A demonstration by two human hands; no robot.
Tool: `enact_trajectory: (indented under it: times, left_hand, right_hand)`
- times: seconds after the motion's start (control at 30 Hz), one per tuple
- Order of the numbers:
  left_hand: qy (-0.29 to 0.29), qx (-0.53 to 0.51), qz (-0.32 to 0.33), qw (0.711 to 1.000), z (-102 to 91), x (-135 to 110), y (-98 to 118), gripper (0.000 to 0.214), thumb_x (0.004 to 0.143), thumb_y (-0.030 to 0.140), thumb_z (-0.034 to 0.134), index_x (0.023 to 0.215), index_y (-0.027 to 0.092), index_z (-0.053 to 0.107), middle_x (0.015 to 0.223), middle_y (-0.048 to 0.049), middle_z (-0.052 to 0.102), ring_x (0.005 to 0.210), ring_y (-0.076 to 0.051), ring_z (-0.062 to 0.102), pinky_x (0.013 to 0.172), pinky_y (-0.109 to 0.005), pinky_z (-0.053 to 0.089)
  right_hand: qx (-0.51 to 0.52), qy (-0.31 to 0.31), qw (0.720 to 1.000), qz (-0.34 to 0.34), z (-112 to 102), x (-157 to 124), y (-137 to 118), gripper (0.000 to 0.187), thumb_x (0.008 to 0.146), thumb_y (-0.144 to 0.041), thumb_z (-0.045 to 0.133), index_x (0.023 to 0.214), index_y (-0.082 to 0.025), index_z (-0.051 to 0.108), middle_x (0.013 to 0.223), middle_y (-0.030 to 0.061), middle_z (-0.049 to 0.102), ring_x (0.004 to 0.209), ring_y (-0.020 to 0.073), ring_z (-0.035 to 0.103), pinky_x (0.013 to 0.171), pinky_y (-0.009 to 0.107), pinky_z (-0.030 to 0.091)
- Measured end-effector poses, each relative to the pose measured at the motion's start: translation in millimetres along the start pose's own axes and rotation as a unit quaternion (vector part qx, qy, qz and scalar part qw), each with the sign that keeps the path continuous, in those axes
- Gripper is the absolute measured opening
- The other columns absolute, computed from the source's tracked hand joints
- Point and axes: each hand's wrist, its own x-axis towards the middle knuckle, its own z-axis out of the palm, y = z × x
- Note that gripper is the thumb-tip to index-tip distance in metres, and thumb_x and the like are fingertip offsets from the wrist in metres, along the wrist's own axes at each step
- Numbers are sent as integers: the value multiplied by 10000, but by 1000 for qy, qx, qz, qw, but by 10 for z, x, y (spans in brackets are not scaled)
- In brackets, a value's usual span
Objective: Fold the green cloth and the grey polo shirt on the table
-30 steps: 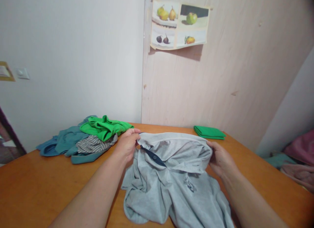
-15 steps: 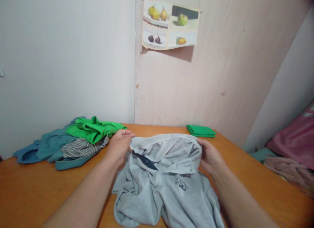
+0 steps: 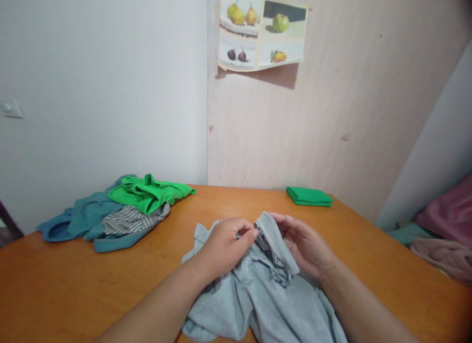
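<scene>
Has a grey shirt (image 3: 239,303) loosely heaped on the near middle of the counter (image 3: 92,294), directly below both hands. Holds its raised collar (image 3: 278,247) between left grip (image 3: 226,244) and right grip (image 3: 306,244), to the right of the left fingertips and to the left of the right palm. Runs the collar's long axis on a slant, from the far end near the left fingertips down toward the near right, alongside the right palm. Pinches with the left grip, thumb and forefinger together on cloth at the collar's far end, just beside a small button (image 3: 256,226); too small to tell whether the button itself is caught. Cups the right grip around the collar's outer side, with fingers partly behind the fabric and thumb out of sight; impossible to make out whether closed on cloth. Puts the button nearer the left grip, with the dark inner strip (image 3: 263,242) just beyond those fingertips. Leaves a folded green cloth (image 3: 309,196) well apart, toward the far right.
</scene>
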Motion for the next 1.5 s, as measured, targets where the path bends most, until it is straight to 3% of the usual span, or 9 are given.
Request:
enact_trajectory:
  times: [0.13, 0.3, 0.47, 0.63, 0.77, 0.87, 1.23, 1.37, 1.5]
  left_hand:
    - [-71, 55, 21, 996, 84, -46, -57, 262, 867, 422, 618, 730, 223, 720, 722, -31, 693, 687, -187, 589, 629, -267, 382]
    - [-70, 106, -34, 991, 132, -72, -156, 314, 799, 505, 674, 681, 216, 711, 679, -25, 685, 634, -186, 583, 585, -274, 357]
    - [-40, -58, -86, 994, 152, -35, -164, 131, 777, 326, 651, 745, 217, 716, 715, -16, 681, 701, -204, 598, 640, -269, 404]
    - [65, -245, -145, 956, 0, 91, -164, 103, 753, 236, 607, 815, 195, 678, 758, -9, 664, 673, -154, 564, 620, -231, 414]
    - [129, -322, -176, 921, -189, 178, -303, 110, 736, 262, 655, 799, 185, 608, 691, 18, 613, 575, -114, 526, 526, -202, 379]
    - [159, -382, -198, 889, -294, 211, -386, 164, 729, 266, 681, 761, 193, 538, 655, 42, 581, 538, -106, 530, 514, -205, 405]
    - [221, -499, -246, 801, -529, 281, -260, 111, 787, 193, 632, 894, 166, 623, 703, -14, 679, 630, -199, 681, 663, -342, 576]
    - [207, -503, -263, 797, -626, 270, -217, 194, 801, 263, 629, 935, 126, 662, 743, -77, 721, 663, -243, 709, 685, -390, 596]
    - [200, -498, -266, 801, -680, 262, -223, 287, 800, 307, 636, 1003, 112, 691, 745, -91, 734, 679, -269, 719, 696, -421, 604]
  right_hand:
    - [-27, -34, 999, 19, 55, -32, 38, 374, 891, -441, 578, 1149, -217, 729, 1178, 71, 716, 1121, 214, 626, 1029, 347, 445]
    - [-15, -80, 997, 16, 80, -58, 69, 412, 909, -459, 552, 1206, -216, 701, 1357, 70, 627, 1330, 216, 491, 1156, 359, 317]
    - [-9, -94, 995, 22, 111, -81, 18, 453, 905, -483, 566, 1243, -201, 673, 1394, 101, 594, 1331, 225, 498, 1137, 374, 350]
    - [-44, 73, 996, -7, -111, 35, -58, 307, 873, -377, 627, 1082, -172, 718, 1061, 121, 748, 959, 201, 705, 847, 306, 547]
    - [-113, 214, 969, -43, -359, 137, -86, 193, 807, -302, 697, 948, -175, 730, 872, 79, 754, 748, 147, 695, 628, 215, 528]
    - [-172, 242, 954, -46, -414, 150, -83, 144, 798, -309, 705, 868, -186, 729, 840, 66, 746, 719, 137, 678, 617, 210, 509]
    - [-375, 51, 925, 24, -260, 48, 8, 147, 784, -345, 706, 806, -200, 713, 688, 9, 685, 588, 115, 551, 520, 214, 390]
    - [-379, 55, 923, -30, -342, 79, 118, 174, 695, -273, 776, 855, -212, 745, 761, 22, 707, 650, 142, 585, 571, 234, 425]
    - [-434, 114, 888, -101, -548, 156, 224, 347, 614, -272, 823, 955, -248, 767, 1028, 76, 737, 982, 253, 633, 893, 360, 464]
